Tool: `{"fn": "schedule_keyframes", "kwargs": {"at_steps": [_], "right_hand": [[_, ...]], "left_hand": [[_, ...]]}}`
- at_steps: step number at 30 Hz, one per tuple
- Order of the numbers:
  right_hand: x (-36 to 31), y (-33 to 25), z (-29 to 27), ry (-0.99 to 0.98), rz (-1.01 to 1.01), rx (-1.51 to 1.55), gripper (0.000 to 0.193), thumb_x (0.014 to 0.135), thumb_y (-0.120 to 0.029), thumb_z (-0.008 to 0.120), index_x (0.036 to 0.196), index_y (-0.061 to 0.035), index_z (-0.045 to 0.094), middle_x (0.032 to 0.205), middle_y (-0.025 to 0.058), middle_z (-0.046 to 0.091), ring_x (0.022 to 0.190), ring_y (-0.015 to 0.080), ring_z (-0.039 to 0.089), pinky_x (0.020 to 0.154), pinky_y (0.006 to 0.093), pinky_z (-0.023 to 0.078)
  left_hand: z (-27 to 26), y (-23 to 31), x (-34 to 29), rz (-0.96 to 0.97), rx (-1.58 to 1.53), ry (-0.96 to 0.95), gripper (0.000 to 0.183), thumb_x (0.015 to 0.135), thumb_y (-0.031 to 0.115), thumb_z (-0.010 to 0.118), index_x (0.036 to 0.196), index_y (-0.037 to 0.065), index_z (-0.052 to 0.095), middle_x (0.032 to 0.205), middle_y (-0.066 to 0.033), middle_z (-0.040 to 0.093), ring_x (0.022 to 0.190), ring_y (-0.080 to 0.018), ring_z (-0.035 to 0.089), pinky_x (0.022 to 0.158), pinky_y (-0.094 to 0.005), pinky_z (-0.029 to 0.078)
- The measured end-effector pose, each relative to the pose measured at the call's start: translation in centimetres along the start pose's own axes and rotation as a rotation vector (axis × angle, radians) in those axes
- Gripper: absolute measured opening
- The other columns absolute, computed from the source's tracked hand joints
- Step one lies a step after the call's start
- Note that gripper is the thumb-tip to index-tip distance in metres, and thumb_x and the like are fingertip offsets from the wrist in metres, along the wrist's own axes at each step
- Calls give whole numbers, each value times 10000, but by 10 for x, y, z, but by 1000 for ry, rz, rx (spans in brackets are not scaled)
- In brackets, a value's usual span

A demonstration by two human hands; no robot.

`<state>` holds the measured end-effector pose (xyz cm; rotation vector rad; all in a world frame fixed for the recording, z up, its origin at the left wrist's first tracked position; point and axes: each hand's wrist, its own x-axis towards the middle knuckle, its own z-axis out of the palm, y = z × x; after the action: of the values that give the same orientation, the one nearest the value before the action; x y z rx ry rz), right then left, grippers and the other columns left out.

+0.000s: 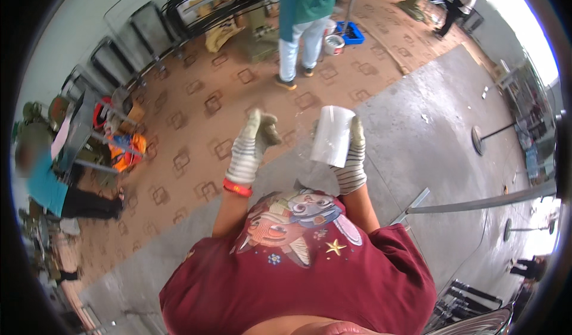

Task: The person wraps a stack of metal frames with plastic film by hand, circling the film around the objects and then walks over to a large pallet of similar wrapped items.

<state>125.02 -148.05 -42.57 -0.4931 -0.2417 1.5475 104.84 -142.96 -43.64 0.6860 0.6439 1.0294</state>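
Here's the right hand (351, 156) gripping a clear plastic roll (332, 136), up in front of the chest, its fingers partly hidden behind it! Left hand (253, 147), loosely curled; whether those fingers pinch anything, I can't tell. Faint glints left of the roll, too blurred to read. Both roll ends stand free, open space between the hands, bare grey floor (417, 138) beyond, metal bar (488, 204) cut off at right.

Right hand (356, 156) partly hidden behind pale roll (332, 137), green-clad person (311, 4) cut off above
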Motion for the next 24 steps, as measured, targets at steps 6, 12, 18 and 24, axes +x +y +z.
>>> {"fn": "schedule_keyframes", "kwargs": {"at_steps": [6, 12, 18, 24], "right_hand": [[-15, -37, -28, 48, -70, -124, 521, 807, -443, 599, 1138, -47, 525, 988, 90, 604, 858, 210, 598, 773, 351, 500], [-45, -82, -46, 91, -167, -89, 481, 821, -396, 591, 1159, -65, 502, 1024, 86, 575, 903, 202, 571, 809, 351, 473], [-70, -111, -67, 141, -240, -63, 510, 800, -426, 610, 1146, -66, 503, 979, 111, 590, 842, 242, 599, 747, 370, 502], [-84, -120, -79, 229, -317, -33, 536, 784, -450, 621, 1123, -48, 514, 922, 129, 608, 790, 262, 616, 704, 381, 520]], "left_hand": [[49, -51, 19, -219, 143, -222, 511, 885, 505, 448, 1079, 51, 581, 926, -12, 603, 810, -110, 567, 738, -239, 453], [106, -90, 35, -149, 217, -311, 121, 820, 152, 626, 916, 84, 601, 819, -2, 613, 714, -89, 587, 649, -226, 482], [127, -130, 39, -176, 232, -190, 120, 837, 218, 623, 804, 114, 574, 671, 31, 544, 581, -65, 511, 552, -235, 469], [152, -122, 28, -189, 255, -242, 209, 864, 267, 579, 727, 124, 513, 593, 34, 434, 540, -82, 445, 549, -257, 463]]}}
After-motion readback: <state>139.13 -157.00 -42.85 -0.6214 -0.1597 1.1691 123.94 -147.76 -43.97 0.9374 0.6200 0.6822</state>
